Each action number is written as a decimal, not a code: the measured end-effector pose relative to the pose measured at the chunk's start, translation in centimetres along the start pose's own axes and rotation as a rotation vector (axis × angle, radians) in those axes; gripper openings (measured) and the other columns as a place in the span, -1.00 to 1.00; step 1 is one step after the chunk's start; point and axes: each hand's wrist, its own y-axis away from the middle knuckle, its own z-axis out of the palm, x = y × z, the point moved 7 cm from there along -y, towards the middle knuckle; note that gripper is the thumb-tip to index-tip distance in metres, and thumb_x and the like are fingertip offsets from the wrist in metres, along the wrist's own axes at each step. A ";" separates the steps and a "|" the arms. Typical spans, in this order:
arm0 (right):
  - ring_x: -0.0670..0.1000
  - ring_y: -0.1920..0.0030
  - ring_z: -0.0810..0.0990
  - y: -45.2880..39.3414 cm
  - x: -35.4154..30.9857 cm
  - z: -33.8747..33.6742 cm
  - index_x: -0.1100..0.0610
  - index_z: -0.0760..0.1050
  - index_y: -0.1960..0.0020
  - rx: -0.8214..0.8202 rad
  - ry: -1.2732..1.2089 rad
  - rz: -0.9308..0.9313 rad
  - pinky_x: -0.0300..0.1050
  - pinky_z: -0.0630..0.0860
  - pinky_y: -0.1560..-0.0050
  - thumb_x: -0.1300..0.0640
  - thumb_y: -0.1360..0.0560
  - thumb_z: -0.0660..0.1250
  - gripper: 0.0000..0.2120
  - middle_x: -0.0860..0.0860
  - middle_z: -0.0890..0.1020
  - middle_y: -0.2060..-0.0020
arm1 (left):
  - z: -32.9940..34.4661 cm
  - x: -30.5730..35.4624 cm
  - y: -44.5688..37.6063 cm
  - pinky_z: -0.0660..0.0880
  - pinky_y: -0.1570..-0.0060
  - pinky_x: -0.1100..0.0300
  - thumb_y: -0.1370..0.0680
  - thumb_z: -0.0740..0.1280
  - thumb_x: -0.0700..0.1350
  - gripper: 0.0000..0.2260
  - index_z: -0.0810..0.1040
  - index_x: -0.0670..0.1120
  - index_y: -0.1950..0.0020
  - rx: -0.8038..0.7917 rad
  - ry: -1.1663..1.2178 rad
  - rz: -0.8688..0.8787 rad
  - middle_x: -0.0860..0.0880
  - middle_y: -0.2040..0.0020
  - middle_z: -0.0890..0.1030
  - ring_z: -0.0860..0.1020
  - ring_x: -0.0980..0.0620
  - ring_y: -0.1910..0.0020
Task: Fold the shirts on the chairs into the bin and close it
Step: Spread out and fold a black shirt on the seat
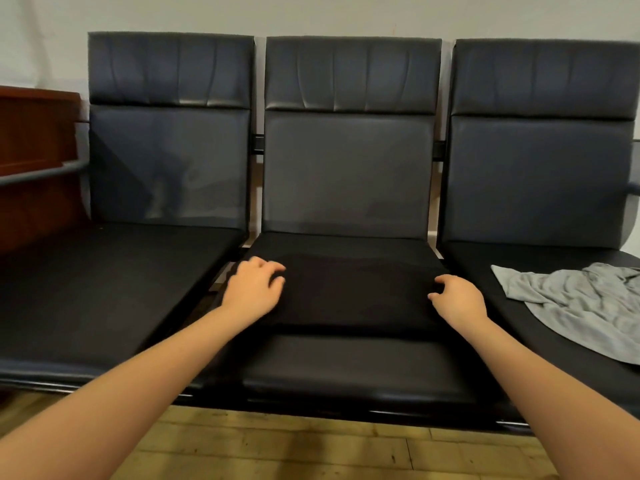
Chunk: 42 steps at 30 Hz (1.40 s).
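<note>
Head cam: I've got left hand (254, 293) and right hand (457, 299) curled on edges of black shirt (353, 289), folded flat on middle chair (346, 174). Next: lift w/o unfolding; bin not in view; grey shirt (575, 303) still crumpled on right chair

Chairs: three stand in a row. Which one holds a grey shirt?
The right chair: a crumpled grey shirt lies on its seat. The left chair shows none, and the middle chair holds only dark cloth under both hands.

It looks like a waiting room or office lobby: three joined black chairs (349, 174) against a plain wall (311, 12), wooden floor (311, 448).
</note>
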 end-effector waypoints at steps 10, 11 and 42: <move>0.13 -0.33 0.45 -0.2 0.1 -2.0 0.21 0.47 -0.36 0.122 -0.611 0.043 -0.04 0.34 -0.34 0.21 -0.49 0.39 -0.56 0.15 0.52 -0.31 | 4.3 3.3 3.8 0.07 -0.47 -0.03 -0.64 0.10 0.14 -0.55 0.22 0.10 -0.52 -0.427 -0.138 0.135 0.01 -0.54 0.18 0.10 -0.01 -0.53; 0.12 -0.34 0.44 -0.3 -0.5 -2.3 0.19 0.48 -0.35 0.133 -0.641 0.032 -0.04 0.34 -0.35 0.20 -0.49 0.40 -0.56 0.14 0.52 -0.31 | 4.1 3.3 3.8 0.09 -0.46 -0.02 -0.63 0.12 0.13 -0.56 0.24 0.10 -0.51 -0.427 -0.120 0.143 0.01 -0.53 0.20 0.11 0.00 -0.52; -0.10 0.00 0.55 2.8 -7.2 4.8 -0.03 0.56 -0.17 -0.227 -0.384 -0.276 -0.14 0.51 -0.14 0.03 -0.55 0.31 -0.80 -0.06 0.58 -0.01 | 3.6 6.5 -2.2 0.38 -0.22 0.16 -0.59 0.28 0.05 -0.68 0.47 0.09 -0.34 -0.121 0.121 0.175 0.04 -0.27 0.47 0.40 0.04 -0.30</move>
